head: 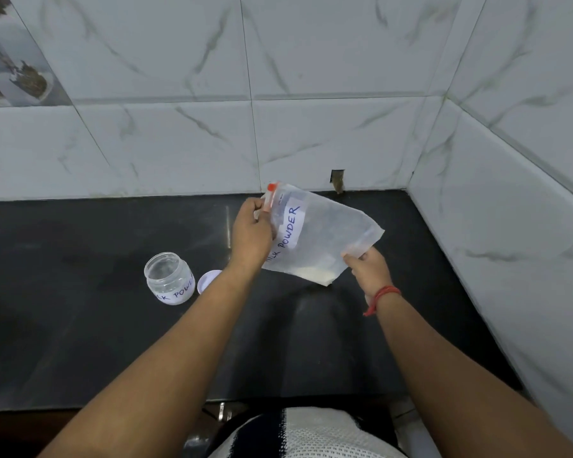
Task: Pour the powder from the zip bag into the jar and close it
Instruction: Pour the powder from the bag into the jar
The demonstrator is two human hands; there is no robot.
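Observation:
A clear zip bag (325, 236) labelled "MILK POWDER" hangs tilted above the black counter, held by both hands. My left hand (250, 233) grips its zip end beside the red slider (270, 195). My right hand (369, 267) pinches the bag's right edge. A little white powder (315, 276) lies in the bag's lowest corner. An open clear jar (169, 278), also labelled, stands upright on the counter to the left of my left forearm. Its white lid (207, 280) lies flat just right of the jar, partly hidden by my forearm.
The black counter (96, 325) ends at a white marble-tiled back wall (179, 143) and a tiled side wall (510, 226) on the right. A small hole (338, 180) sits in the back wall near the counter. A red thread circles my right wrist.

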